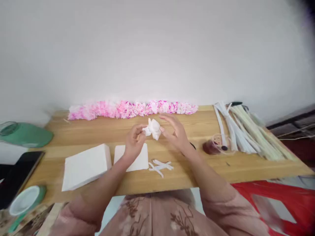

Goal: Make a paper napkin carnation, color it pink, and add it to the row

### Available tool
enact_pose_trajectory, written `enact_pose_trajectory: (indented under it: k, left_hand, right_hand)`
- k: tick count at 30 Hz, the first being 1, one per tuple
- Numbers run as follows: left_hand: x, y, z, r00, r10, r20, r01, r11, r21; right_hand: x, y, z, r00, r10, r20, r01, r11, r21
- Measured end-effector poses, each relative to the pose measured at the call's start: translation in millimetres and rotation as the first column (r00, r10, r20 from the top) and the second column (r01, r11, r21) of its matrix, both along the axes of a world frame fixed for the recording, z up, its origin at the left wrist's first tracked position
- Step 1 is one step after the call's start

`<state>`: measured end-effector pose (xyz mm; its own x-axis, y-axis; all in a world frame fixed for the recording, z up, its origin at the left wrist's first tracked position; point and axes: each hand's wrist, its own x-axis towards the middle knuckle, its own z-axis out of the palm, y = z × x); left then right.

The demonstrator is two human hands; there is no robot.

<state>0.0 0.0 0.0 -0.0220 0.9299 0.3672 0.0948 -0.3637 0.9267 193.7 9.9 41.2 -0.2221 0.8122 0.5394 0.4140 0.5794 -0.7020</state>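
A crumpled white tissue-paper flower (154, 129) is held up above the middle of the wooden table. My left hand (135, 140) pinches its narrow end between thumb and fingertips. On the other side, my right hand (176, 132) is open, its fingers stretched out and apart, with the thumb at the petals' right edge. Below the flower lie a flat stack of white paper sheets (140, 160), partly behind my left hand and wrist, and several short white strips (160, 167) crossing one another.
A thick white paper block (85, 167) lies at left, near a dark phone (23, 175) and a green container (26, 135). Pink-and-white paper flowers (133, 109) line the wall. Bundles of white strips (236, 131) and pale strips (262, 134) lie at right beside a dark red jar (211, 147).
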Motion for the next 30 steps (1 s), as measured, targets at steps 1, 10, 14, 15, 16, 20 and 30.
enact_pose_trajectory:
  k: [1,10,14,15,16,20,30]
  left_hand:
    - [-0.4,-0.8,0.2,0.999,0.014,-0.037,-0.014,1.000,0.022]
    - [-2.6,-4.2,12.5,0.933,0.110,-0.342,0.019,0.936,0.352]
    - [-1.5,-2.9,11.4,0.961,0.028,-0.274,0.014,0.989,0.149]
    - [-1.3,-2.2,10.8,0.976,-0.014,-0.217,0.028,0.998,0.063]
    - [-1.1,-1.4,10.4,0.988,-0.054,-0.147,0.053,0.998,-0.015]
    - [-0.6,2.2,12.0,0.988,-0.116,0.100,0.132,0.975,-0.177]
    - [1.9,8.4,8.7,0.970,-0.074,0.232,0.136,0.954,-0.267]
  right_hand:
    - [0.5,2.0,-3.3,0.998,0.019,-0.057,-0.025,0.995,-0.099]
    - [-4.5,11.4,-17.6,0.929,0.071,-0.364,-0.251,0.842,-0.477]
    - [-11.5,6.7,-13.8,0.978,-0.036,-0.206,-0.040,0.935,-0.353]
    - [-12.2,5.4,-13.1,0.987,-0.053,-0.155,0.004,0.954,-0.299]
    - [-12.6,4.3,-12.7,0.992,-0.062,-0.108,0.035,0.970,-0.241]
    - [-11.9,1.4,-14.1,0.995,-0.085,0.048,0.087,0.995,-0.044]
    - [-10.1,0.8,-16.3,0.944,-0.176,0.280,0.107,0.964,0.245]
